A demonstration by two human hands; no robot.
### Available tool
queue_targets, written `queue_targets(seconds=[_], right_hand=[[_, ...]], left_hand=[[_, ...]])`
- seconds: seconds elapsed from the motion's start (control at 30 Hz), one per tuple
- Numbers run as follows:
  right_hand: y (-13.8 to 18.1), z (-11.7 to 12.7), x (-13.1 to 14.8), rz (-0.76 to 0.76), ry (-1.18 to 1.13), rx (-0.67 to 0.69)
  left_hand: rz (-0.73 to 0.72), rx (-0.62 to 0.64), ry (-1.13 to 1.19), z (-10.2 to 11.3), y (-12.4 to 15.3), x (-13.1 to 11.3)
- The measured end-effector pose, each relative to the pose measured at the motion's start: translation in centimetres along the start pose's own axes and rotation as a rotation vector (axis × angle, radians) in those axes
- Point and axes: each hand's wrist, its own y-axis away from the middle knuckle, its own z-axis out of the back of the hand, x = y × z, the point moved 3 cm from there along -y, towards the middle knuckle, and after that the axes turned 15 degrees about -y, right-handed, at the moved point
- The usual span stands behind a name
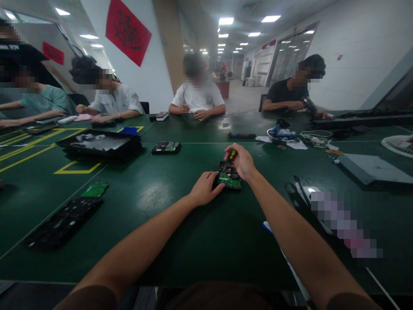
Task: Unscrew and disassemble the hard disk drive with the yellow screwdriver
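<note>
A hard drive (229, 182) with a green circuit board lies on the green table in front of me. Gripping its left edge, the thumb and fingers of my left hand (204, 187) hold it against the tabletop. My right hand (243, 161) is closed around a yellow-and-black screwdriver handle (232, 153) above the drive's far part. The screwdriver's tip is too small to make out. Farther off to the left rests a second hard drive (166, 147), its circuit board facing up.
Left are a black tray (129, 144), black plastic frames (64, 221) and a green circuit board (94, 189). Right are a bowl of blue items (280, 134), a coiled white cable (316, 137) and a flat grey metal case (376, 168). Several people sit across the table.
</note>
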Motion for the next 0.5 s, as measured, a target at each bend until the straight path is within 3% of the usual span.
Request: queue_targets(seconds=[0.5], right_hand=[[0.05, 0.02, 0.03, -0.026, -0.002, 0.022]], left_hand=[[0.004, 0.003, 0.005, 0.21, 0.04, -0.11]])
